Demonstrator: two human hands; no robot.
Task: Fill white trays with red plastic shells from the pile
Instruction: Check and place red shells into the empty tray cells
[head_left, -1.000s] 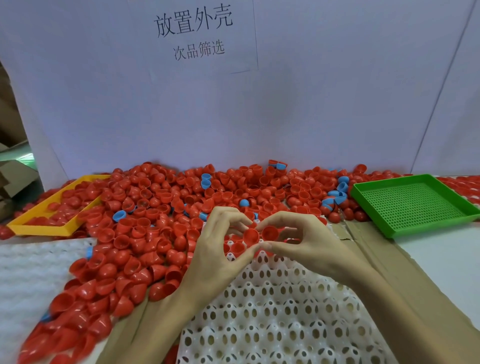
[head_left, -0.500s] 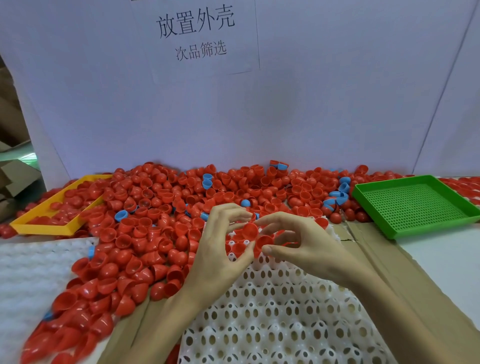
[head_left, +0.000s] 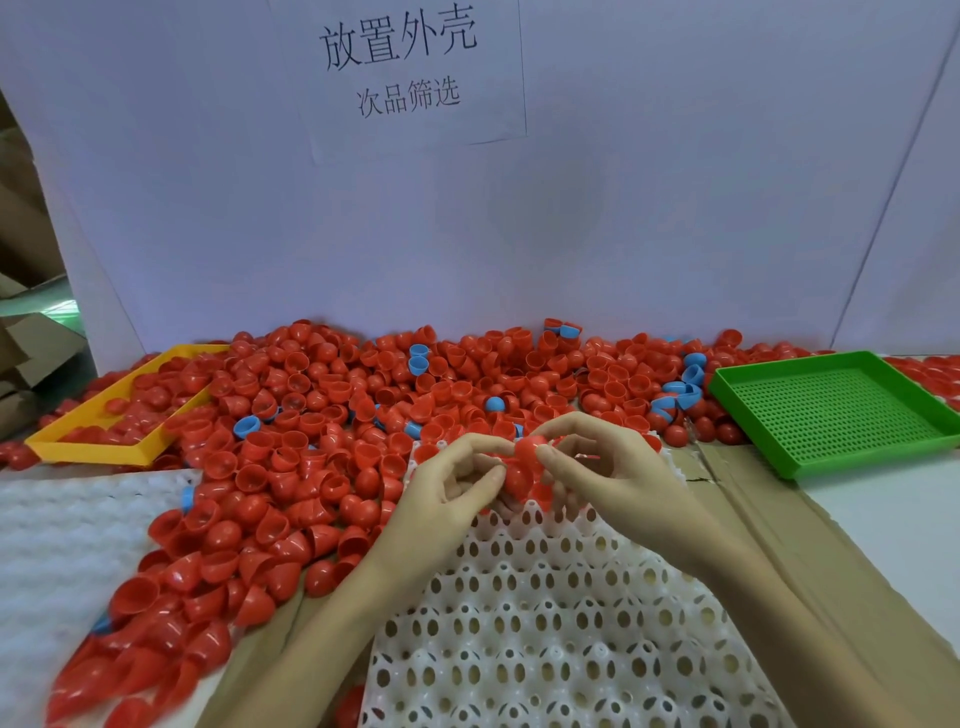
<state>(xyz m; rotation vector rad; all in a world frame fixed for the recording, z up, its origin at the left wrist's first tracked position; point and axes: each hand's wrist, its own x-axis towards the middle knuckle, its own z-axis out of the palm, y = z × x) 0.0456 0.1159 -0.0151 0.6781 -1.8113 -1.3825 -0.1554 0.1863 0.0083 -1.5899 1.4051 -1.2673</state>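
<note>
A white tray (head_left: 561, 639) with rows of holed cups lies in front of me. A big pile of red plastic shells (head_left: 322, 426) covers the table behind it and to its left. Both hands meet over the tray's far edge. My left hand (head_left: 452, 483) and my right hand (head_left: 608, 467) pinch one red shell (head_left: 522, 467) between thumbs and fingertips, just above the tray. A few red shells sit in the far cups, mostly hidden by the hands.
A yellow tray (head_left: 93, 436) with red shells sits at far left, a green perforated tray (head_left: 831, 410) at right. Several blue shells (head_left: 418, 358) are mixed into the pile. White foam sheet (head_left: 62, 551) lies at left, cardboard (head_left: 769, 519) under the tray, a white wall with a sign behind.
The hands have drawn closer together and a little nearer to me. Two separate shells at the fingertips earlier now look like one shell held by both hands.
</note>
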